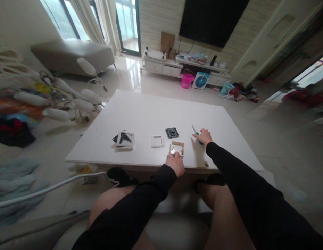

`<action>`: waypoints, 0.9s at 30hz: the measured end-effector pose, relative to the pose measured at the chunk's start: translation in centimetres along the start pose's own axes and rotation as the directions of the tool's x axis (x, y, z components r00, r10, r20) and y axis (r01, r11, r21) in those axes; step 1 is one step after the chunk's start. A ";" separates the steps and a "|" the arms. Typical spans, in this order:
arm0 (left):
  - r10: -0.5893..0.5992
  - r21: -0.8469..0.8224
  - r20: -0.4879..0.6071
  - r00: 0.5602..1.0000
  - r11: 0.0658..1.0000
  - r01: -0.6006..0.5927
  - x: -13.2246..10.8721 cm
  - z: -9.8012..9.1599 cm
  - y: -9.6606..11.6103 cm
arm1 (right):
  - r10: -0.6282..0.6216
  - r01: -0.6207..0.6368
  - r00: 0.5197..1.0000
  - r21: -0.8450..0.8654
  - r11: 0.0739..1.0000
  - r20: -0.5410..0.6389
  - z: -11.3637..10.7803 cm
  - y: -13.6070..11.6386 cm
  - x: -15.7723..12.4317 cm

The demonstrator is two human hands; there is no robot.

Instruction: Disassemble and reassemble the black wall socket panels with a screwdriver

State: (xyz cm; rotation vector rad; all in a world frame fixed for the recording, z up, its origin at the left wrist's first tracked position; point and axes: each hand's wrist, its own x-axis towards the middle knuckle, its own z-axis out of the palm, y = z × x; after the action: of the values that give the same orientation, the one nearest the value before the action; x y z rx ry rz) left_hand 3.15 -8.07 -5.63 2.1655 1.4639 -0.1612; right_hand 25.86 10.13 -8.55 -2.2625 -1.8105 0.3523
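Now the left hand (176, 164) rests on the near edge of the switch box (177, 148), fingers curled against it. Right of the box, the right hand (204, 136) lies over a green screwdriver (196, 131), fingers closed around its handle. Left of the box sits a white frame (157, 141); behind it, a dark module (172, 132); far left, another plate (125, 139), all on the white surface (140, 111).
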 end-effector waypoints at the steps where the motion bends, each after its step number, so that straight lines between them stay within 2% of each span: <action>1: -0.012 0.022 -0.006 1.000 1.000 0.012 -0.1 -0.1 0.1 | 0.009 -0.009 1.000 0.031 0.999 0.015 0.3 0.7 -0.3; 6: -0.065 0.026 -0.026 0.998 0.997 0.066 -0.1 -0.7 0.1 | 0.055 -0.058 0.998 0.173 0.983 0.021 1.7 1.0 -1.3; 10: -0.117 0.022 -0.019 0.993 0.993 0.117 0.3 -1.9 0.0 | 0.133 -0.141 0.990 0.344 0.928 0.047 1.3 -0.7 -1.9; 13: -0.126 -0.004 -0.046 0.991 0.992 0.126 0.7 -3.1 -0.1 | 0.153 -0.175 0.984 0.508 0.844 0.086 0.7 -2.5 -3.0; 16: -0.145 -0.032 -0.065 0.987 0.989 0.143 0.9 -3.9 0.0 | 0.134 -0.180 0.984 0.664 0.726 0.120 -0.4 -4.0 -5.0; 20: -0.158 -0.074 -0.085 0.984 0.986 0.151 0.9 -4.0 0.1 | 0.090 -0.152 0.988 0.798 0.583 0.123 -2.9 -4.6 -9.0; 23: -0.197 -0.109 -0.113 0.974 0.977 0.185 1.1 -3.7 -0.7 | 0.032 -0.159 0.987 0.962 0.221 0.156 -4.5 -4.9 -11.6; 25: -0.263 -0.146 -0.140 0.954 0.959 0.243 1.5 -3.4 -1.6 | 0.031 -0.189 0.982 0.976 0.105 0.187 -4.9 -5.3 -12.6; 27: -0.341 -0.197 -0.154 0.928 0.930 0.309 2.2 -3.1 -2.8 | 0.061 -0.192 0.980 0.978 0.078 0.188 -4.8 -5.6 -13.0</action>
State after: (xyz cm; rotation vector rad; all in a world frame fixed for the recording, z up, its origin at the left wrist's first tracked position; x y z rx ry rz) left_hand 1.00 -4.01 -4.74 1.8281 1.8681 0.0518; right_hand 19.49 -1.46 -1.61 -1.2653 -0.7296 1.2966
